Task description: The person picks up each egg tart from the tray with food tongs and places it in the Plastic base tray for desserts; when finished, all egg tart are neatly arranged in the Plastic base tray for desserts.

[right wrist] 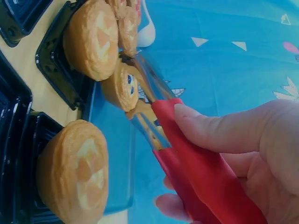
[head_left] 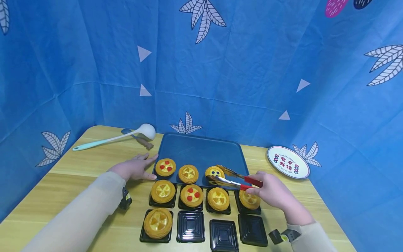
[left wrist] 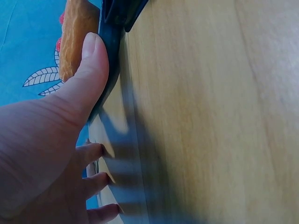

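Observation:
My right hand (head_left: 275, 190) grips red-handled tongs (right wrist: 187, 154) near the front right of a dark blue tray (head_left: 201, 148). The tongs' arms reach either side of an egg tart with blueberry-like dots (head_left: 214, 171); whether they squeeze it I cannot tell. My left hand (head_left: 133, 168) rests at the tray's left edge. Its thumb (left wrist: 93, 60) touches the tray rim, and the other fingers spread beside it with tips near the table. Along the tray's front also lie a red-topped tart (head_left: 165, 167) and a tart with orange wedges (head_left: 188, 174).
Before the tray stand black plastic bases: several carry tarts (head_left: 163, 191), others hold nothing, like this base (head_left: 190, 226). A white ladle with a mint handle (head_left: 91, 144) and a smaller dark utensil (head_left: 143, 141) lie back left. A printed plate (head_left: 288, 162) sits at right.

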A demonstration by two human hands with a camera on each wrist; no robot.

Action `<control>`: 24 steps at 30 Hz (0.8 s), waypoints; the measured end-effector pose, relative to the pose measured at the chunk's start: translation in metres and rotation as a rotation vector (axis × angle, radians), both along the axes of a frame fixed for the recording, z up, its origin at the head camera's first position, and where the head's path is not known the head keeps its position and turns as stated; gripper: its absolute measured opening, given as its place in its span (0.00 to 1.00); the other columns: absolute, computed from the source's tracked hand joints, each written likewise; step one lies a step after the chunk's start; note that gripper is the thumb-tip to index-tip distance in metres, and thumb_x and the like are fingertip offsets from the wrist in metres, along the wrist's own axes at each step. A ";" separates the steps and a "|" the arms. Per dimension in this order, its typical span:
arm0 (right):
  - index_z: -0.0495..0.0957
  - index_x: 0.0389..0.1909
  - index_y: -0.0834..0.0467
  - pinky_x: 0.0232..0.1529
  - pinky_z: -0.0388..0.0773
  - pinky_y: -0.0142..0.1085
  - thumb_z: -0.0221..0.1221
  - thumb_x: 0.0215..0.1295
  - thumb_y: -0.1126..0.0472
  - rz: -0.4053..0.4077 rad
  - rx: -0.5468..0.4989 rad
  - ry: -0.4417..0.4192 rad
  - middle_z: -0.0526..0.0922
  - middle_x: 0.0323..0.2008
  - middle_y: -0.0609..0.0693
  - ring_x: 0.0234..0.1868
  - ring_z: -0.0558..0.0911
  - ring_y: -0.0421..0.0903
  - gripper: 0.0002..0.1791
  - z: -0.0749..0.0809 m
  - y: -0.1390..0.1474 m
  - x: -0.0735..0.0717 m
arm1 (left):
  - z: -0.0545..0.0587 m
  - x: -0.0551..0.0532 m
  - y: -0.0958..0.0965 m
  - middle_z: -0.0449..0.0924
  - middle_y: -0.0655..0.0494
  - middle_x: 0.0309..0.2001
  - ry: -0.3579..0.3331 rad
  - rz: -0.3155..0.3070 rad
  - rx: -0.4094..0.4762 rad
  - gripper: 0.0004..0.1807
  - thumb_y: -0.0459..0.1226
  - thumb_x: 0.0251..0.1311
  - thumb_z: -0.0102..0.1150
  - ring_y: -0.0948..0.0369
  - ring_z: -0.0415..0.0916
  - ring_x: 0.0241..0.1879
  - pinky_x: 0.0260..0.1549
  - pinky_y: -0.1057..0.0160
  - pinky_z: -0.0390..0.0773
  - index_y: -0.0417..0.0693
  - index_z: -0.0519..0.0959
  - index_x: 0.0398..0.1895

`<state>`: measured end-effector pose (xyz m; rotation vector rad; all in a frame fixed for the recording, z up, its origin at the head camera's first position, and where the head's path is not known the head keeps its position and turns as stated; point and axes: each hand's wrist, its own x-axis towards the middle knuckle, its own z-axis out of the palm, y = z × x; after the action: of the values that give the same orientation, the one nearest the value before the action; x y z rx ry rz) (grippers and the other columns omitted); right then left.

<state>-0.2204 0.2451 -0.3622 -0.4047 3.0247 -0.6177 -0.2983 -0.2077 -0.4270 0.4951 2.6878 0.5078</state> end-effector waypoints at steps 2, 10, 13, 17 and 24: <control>0.83 0.54 0.62 0.29 0.71 0.39 0.72 0.56 0.57 0.010 -0.028 0.004 0.77 0.31 0.46 0.29 0.73 0.46 0.25 0.003 0.001 0.000 | 0.000 0.000 0.000 0.38 0.29 0.75 -0.002 0.000 -0.002 0.52 0.60 0.61 0.59 0.29 0.36 0.71 0.63 0.27 0.45 0.49 0.45 0.80; 0.82 0.56 0.62 0.29 0.75 0.37 0.72 0.57 0.55 0.122 -0.169 -0.037 0.79 0.37 0.48 0.32 0.76 0.46 0.27 0.028 -0.005 0.015 | 0.000 0.000 0.000 0.39 0.29 0.75 0.004 -0.006 -0.025 0.53 0.61 0.61 0.58 0.29 0.38 0.71 0.63 0.28 0.47 0.49 0.46 0.80; 0.82 0.56 0.58 0.28 0.75 0.35 0.72 0.57 0.54 0.204 -0.187 -0.076 0.78 0.38 0.47 0.34 0.76 0.47 0.26 0.036 -0.011 0.027 | 0.000 0.000 0.001 0.40 0.29 0.75 0.004 -0.003 -0.024 0.53 0.61 0.61 0.59 0.29 0.38 0.71 0.63 0.28 0.47 0.48 0.46 0.80; 0.82 0.58 0.52 0.31 0.74 0.34 0.71 0.57 0.51 0.307 -0.173 -0.115 0.78 0.40 0.43 0.38 0.75 0.46 0.27 0.043 -0.015 0.045 | 0.002 0.002 0.001 0.39 0.28 0.75 -0.001 -0.004 -0.012 0.52 0.59 0.61 0.59 0.29 0.37 0.71 0.63 0.27 0.47 0.47 0.46 0.80; 0.80 0.60 0.46 0.36 0.78 0.34 0.69 0.59 0.48 0.482 -0.197 -0.161 0.80 0.45 0.40 0.42 0.77 0.45 0.27 0.035 -0.012 0.065 | 0.002 0.002 0.001 0.38 0.29 0.75 -0.003 0.008 0.001 0.53 0.59 0.61 0.60 0.29 0.36 0.71 0.62 0.26 0.46 0.49 0.45 0.80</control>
<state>-0.1552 0.2332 -0.3274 -0.9967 2.5756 -0.8518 -0.2962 -0.2067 -0.4252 0.4838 2.6877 0.5114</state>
